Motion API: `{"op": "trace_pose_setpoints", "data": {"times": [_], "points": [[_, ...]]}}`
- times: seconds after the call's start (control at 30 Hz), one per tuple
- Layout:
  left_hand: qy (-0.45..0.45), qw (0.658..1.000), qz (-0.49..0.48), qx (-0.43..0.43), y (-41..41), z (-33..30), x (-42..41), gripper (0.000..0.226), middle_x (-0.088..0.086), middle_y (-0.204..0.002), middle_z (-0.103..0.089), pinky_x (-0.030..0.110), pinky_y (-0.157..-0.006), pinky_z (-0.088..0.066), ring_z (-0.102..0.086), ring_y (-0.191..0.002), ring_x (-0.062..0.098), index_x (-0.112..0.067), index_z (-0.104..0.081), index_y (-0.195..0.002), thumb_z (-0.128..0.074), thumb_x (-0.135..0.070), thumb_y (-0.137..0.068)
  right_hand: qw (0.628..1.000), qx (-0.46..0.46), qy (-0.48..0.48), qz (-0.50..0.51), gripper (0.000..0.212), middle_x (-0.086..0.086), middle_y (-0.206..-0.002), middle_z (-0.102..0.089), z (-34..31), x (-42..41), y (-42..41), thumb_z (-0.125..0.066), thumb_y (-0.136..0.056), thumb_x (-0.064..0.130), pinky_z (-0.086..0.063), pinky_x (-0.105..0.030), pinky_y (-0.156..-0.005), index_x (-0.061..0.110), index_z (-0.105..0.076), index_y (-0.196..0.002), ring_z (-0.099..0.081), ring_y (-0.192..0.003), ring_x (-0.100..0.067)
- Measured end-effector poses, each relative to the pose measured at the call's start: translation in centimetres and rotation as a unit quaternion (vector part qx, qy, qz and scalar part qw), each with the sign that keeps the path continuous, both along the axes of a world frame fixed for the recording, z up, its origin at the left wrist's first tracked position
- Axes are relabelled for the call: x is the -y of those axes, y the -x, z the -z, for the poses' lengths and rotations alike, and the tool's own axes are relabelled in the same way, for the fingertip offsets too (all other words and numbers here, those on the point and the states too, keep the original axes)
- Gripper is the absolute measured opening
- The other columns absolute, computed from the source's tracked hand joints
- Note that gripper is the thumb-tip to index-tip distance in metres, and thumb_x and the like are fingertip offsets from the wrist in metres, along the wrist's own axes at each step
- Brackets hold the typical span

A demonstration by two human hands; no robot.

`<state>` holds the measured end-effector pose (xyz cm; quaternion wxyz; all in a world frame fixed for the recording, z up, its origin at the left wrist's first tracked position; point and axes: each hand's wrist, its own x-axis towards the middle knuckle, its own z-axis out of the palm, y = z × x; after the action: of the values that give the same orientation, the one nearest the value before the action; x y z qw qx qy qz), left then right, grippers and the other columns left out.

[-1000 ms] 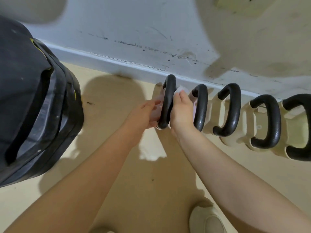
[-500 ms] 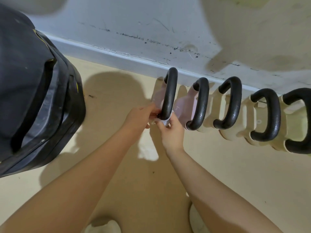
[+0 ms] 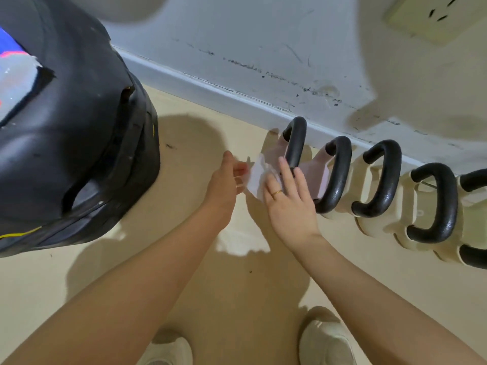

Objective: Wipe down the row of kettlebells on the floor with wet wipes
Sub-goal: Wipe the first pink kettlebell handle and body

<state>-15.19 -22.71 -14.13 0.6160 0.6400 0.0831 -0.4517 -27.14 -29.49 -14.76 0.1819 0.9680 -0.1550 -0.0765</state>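
Observation:
A row of several kettlebells with black handles stands along the skirting board. The leftmost kettlebell (image 3: 295, 147) and the second kettlebell (image 3: 336, 177) have pink bodies; the third kettlebell (image 3: 382, 180) and those further right are cream. A white wet wipe (image 3: 256, 176) lies against the left side of the leftmost one. My right hand (image 3: 288, 198), wearing a ring, presses flat on the wipe with straight fingers just below the handle. My left hand (image 3: 227, 179) is to the left, its straight fingertips touching the wipe's left edge.
A big black padded bag (image 3: 79, 133) fills the left side, close to my left arm. The scuffed wall and skirting board (image 3: 210, 86) run behind the row, with a socket (image 3: 432, 18) at the upper right. My two light shoes (image 3: 326, 341) stand on the beige floor below.
Both hands have let go of the leftmost handle's lower end. The wipe is now spread on the kettlebell's left side under my flat right hand, and my left hand has moved left.

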Motion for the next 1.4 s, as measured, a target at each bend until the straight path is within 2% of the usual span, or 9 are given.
{"op": "trace_pose_setpoints", "data": {"times": [0.17, 0.37, 0.5, 0.63, 0.7, 0.9, 1.03, 1.27, 1.4], "points": [[-0.097, 0.977, -0.008, 0.192, -0.6, -0.3, -0.4, 0.041, 0.006, -0.109, -0.054, 0.033, -0.091, -0.037, -0.048, -0.096, 0.018, -0.019, -0.061, -0.093, -0.026, -0.039, -0.097, 0.971, -0.149, 0.114, -0.149, 0.051, -0.005, -0.119, -0.065, -2.5, 2.1, -0.1, -0.023, -0.087, 0.015, 0.007, -0.049, -0.112, 0.013, -0.062, -0.120, -0.043, -0.131, -0.028], [-0.069, 0.976, 0.011, 0.207, -0.2, -0.3, 0.1, 0.041, 0.003, -0.109, -0.057, 0.031, -0.088, -0.037, -0.050, -0.097, 0.016, -0.019, -0.062, -0.093, -0.027, -0.039, -0.098, 0.979, -0.128, 0.093, -0.124, 0.040, -0.011, -0.117, -0.065, -3.5, 2.9, -0.5, -0.034, -0.086, 0.020, 0.003, -0.051, -0.111, 0.011, -0.064, -0.110, -0.045, -0.128, -0.035], [-0.040, 0.980, 0.005, 0.194, 0.0, -0.2, 0.2, 0.047, -0.006, -0.084, -0.064, 0.024, -0.073, -0.040, -0.057, -0.086, 0.016, -0.014, -0.064, -0.089, -0.025, -0.038, -0.099, 0.972, -0.132, 0.083, -0.176, 0.043, -0.008, -0.112, -0.065, -3.8, 4.5, -0.6, -0.034, -0.085, 0.029, 0.000, -0.053, -0.112, 0.013, -0.063, -0.112, -0.046, -0.127, -0.035], [-0.035, 0.981, 0.024, 0.187, 0.5, 0.2, 0.0, 0.055, -0.002, -0.075, -0.064, 0.008, -0.062, -0.042, -0.058, -0.074, 0.012, -0.011, -0.063, -0.080, -0.020, -0.040, -0.099, 0.993, -0.054, -0.052, -0.090, 0.056, -0.012, -0.121, -0.061, -4.8, 6.6, -2.0, -0.020, -0.090, 0.045, -0.001, -0.052, -0.111, 0.010, -0.062, -0.103, -0.037, -0.133, -0.037], [-0.037, 0.982, 0.055, 0.175, 0.7, 0.2, 0.1, 0.047, -0.001, -0.075, -0.065, 0.019, -0.067, -0.043, -0.059, -0.072, 0.016, -0.017, -0.062, -0.075, -0.028, -0.037, -0.099, 0.988, -0.012, -0.153, -0.020, 0.064, -0.005, -0.145, -0.040, -4.3, 7.0, -2.3, -0.007, -0.089, 0.048, 0.009, -0.048, -0.112, 0.016, -0.052, -0.123, -0.015, -0.143, -0.030], [-0.031, 0.960, 0.185, 0.208, 2.0, -0.9, 0.3, 0.009, -0.007, -0.077, -0.057, 0.005, -0.046, -0.034, -0.048, -0.053, -0.003, -0.022, -0.060, -0.091, -0.059, -0.015, -0.086, 0.884, 0.090, -0.432, 0.155, 0.038, 0.006, -0.158, -0.005, -4.3, 8.9, -3.9, -0.029, -0.100, 0.031, 0.003, -0.047, -0.116, 0.028, -0.036, -0.137, 0.009, -0.145, -0.022], [-0.005, 0.963, 0.202, 0.179, 2.4, -1.6, 1.1, 0.010, -0.002, -0.084, -0.059, 0.002, -0.061, -0.037, -0.053, -0.070, 0.002, -0.016, -0.062, -0.089, -0.065, -0.011, -0.081, 0.957, -0.019, -0.287, -0.031, 0.050, 0.002, -0.153, -0.025, -4.6, 9.6, -2.8, -0.019, -0.093, 0.044, 0.005, -0.042, -0.114, 0.022, -0.049, -0.126, 0.001, -0.145, -0.024], [-0.043, 0.922, 0.311, 0.224, 1.6, -1.8, 2.0, 0.032, 0.004, -0.077, -0.044, 0.015, -0.048, -0.028, -0.038, -0.067, 0.013, 0.003, -0.058, -0.088, -0.066, -0.027, -0.080, 0.956, -0.032, -0.291, -0.022, 0.053, 0.000, -0.146, -0.036, -5.0, 9.8, -3.8, -0.017, -0.091, 0.043, 0.007, -0.042, -0.114, 0.018, -0.055, -0.121, -0.003, -0.145, -0.023], [-0.026, 0.906, 0.349, 0.238, 1.4, -1.6, 1.6, 0.024, 0.003, -0.077, -0.047, 0.018, -0.056, -0.030, -0.041, -0.065, 0.012, -0.002, -0.060, -0.090, -0.069, -0.022, -0.080, 0.955, -0.088, -0.193, -0.206, 0.051, -0.009, -0.141, -0.046, -5.3, 9.9, -2.1, -0.022, -0.092, 0.042, -0.004, -0.045, -0.114, 0.019, -0.054, -0.123, -0.023, -0.141, -0.032]]}}
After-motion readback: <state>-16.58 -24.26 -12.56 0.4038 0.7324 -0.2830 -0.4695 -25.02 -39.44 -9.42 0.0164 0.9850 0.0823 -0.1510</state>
